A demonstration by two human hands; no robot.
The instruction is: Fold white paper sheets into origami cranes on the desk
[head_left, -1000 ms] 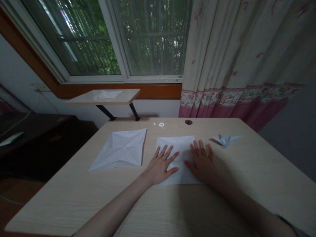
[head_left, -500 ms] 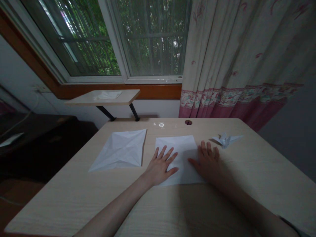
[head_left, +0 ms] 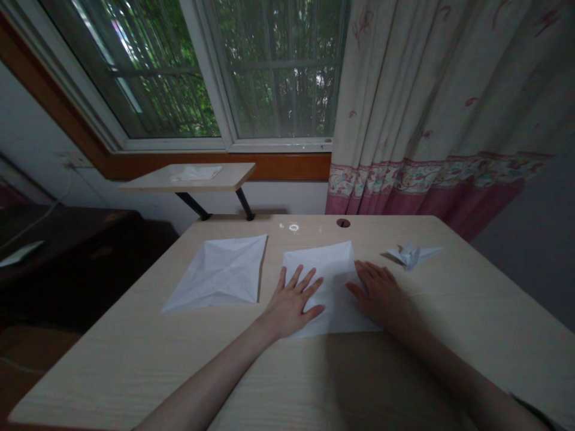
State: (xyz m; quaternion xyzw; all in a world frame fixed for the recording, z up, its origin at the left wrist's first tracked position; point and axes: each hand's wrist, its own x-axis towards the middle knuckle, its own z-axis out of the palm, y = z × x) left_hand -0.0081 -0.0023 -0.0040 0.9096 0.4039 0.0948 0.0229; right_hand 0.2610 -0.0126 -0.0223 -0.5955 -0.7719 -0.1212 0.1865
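Observation:
A white sheet of paper (head_left: 335,308) lies on the desk in front of me, its far right corner slightly raised. My left hand (head_left: 294,299) rests flat on its left part, fingers spread, holding nothing. At the sheet's right edge is my right hand (head_left: 377,293), its fingers stretched out close together and the thumb apart, over the paper. The paper's right edge is partly hidden under this hand. A folded paper crane (head_left: 411,256) sits beyond my right hand. To the left lies another white sheet with crease lines (head_left: 224,272), apart from my left hand.
The light wooden desk (head_left: 251,371) has a round cable hole (head_left: 343,223) near its back edge. A small raised shelf (head_left: 233,178) at the back left bears a white paper piece (head_left: 197,173). Behind stand a window (head_left: 278,78) and a floral curtain (head_left: 404,108).
My right hand has shifted slightly, its fingers drawing closer together and tilting left. The sheet's far right corner has lifted a little. My left hand stays in place.

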